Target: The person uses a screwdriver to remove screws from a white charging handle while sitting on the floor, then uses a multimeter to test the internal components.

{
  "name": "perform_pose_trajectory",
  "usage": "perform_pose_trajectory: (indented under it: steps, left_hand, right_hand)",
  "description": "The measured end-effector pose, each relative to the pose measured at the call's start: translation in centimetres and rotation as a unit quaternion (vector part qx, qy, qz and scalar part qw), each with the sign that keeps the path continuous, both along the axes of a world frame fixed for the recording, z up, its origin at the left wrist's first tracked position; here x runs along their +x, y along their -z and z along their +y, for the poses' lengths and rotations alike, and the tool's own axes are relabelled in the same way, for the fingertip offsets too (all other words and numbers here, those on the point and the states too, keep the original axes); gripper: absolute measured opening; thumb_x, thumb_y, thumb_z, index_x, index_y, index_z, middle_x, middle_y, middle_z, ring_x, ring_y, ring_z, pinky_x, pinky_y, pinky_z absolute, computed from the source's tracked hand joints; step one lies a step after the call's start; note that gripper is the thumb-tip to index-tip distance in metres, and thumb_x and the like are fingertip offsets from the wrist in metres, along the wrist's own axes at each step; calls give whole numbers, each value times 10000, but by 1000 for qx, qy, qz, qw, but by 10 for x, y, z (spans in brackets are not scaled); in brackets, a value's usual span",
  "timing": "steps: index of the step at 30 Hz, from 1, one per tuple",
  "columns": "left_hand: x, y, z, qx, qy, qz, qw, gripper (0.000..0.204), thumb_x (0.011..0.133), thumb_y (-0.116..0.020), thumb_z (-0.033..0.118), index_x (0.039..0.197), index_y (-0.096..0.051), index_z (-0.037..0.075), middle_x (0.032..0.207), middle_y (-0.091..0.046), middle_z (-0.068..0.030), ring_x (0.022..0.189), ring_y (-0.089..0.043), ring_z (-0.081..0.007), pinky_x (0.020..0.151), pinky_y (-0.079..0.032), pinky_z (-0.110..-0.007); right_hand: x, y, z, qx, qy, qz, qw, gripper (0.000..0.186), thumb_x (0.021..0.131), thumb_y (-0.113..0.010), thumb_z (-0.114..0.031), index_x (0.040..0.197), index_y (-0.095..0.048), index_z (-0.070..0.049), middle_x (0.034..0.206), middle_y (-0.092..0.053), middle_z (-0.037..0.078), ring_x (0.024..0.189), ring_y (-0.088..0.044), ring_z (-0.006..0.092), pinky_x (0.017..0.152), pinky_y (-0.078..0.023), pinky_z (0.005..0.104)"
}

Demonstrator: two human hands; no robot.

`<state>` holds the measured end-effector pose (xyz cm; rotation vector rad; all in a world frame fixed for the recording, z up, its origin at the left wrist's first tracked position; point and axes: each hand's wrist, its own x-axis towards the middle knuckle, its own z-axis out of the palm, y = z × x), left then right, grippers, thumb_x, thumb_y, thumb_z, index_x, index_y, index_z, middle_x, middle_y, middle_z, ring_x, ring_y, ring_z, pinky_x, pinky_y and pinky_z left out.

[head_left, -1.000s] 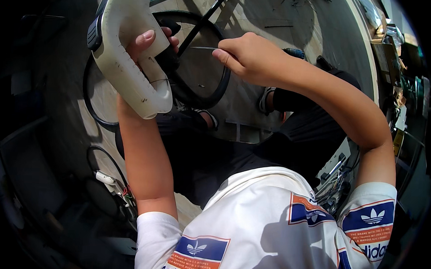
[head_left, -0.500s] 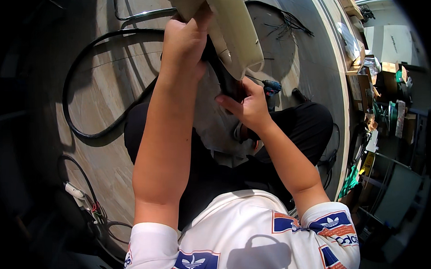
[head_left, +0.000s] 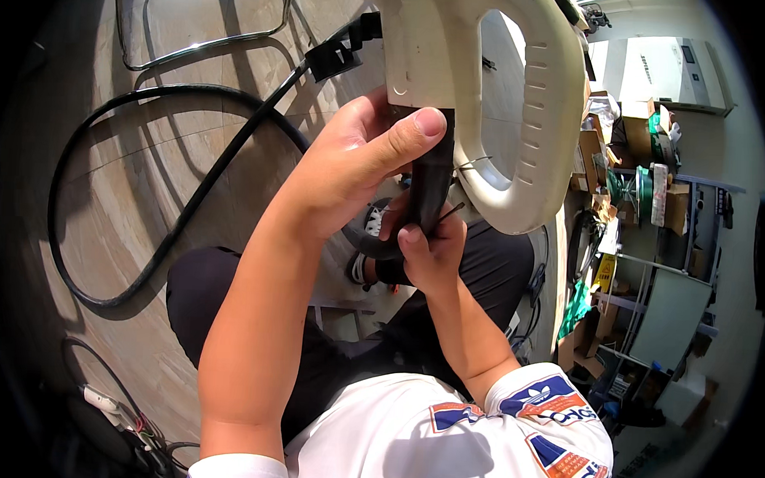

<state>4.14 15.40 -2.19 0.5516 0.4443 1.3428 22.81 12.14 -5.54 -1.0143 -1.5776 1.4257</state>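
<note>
In front of me is a large cream plastic housing (head_left: 422, 59) with a loop handle, much like a charging gun. A thick black cable (head_left: 433, 177) comes out of its lower end and bends toward my legs. My left hand (head_left: 343, 166) is wrapped round the cable just below the housing, its thumb lying on the joint. Lower down, my right hand (head_left: 437, 253) grips the same cable near the bend, its fingers partly hidden behind it. A thin dark strip sticks out by the right fingers; its kind is unclear.
More black cable (head_left: 158, 269) loops over the tiled floor at left, with black tape (head_left: 334, 60) hanging from it. A chrome metal frame (head_left: 212, 43) lies beyond. At lower left is a white connector (head_left: 103, 400) with coloured wires. Boxes and shelving (head_left: 662, 308) line the right side.
The housing has swung round and moved right, so its loop handle shows broadside. My left hand has shifted down to the cable joint, and my right hand sits lower on the cable.
</note>
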Motion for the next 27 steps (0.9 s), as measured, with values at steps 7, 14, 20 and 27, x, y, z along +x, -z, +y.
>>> perform_pose_trajectory:
  steps: [7,14,20,27]
  left_hand:
    - [24,11,23,-3,15,47,999,698,828,-824,370,1254,-506,-82,1041,-673,-128,670,-602,-84,529,-488,-224]
    - [42,9,32,-46,-59,101,992,604,823,-807,453,1101,-597,-41,835,-669,-71,601,-561,-70,497,-444,-224]
    - [49,19,43,-170,-85,83,978,611,923,-660,541,1146,-587,-23,954,-656,-83,820,-627,-137,715,-507,-282]
    - [16,39,31,-206,-112,141,962,556,1034,-473,517,1184,-586,-6,955,-686,-131,818,-700,-247,724,-583,-364]
  right_hand:
    - [6,8,19,10,6,82,997,368,957,-706,-297,1110,-586,16,862,-638,45,763,-588,103,667,-458,243]
    - [13,20,22,-31,13,74,997,399,958,-703,-335,1113,-581,12,860,-631,35,767,-589,100,676,-453,239]
    - [9,35,21,-71,42,29,996,384,947,-722,-331,1105,-608,0,808,-605,-14,712,-525,58,626,-422,228]
    - [-18,38,26,-3,2,-81,997,316,918,-738,-257,931,-568,10,657,-564,81,563,-502,172,538,-423,311]
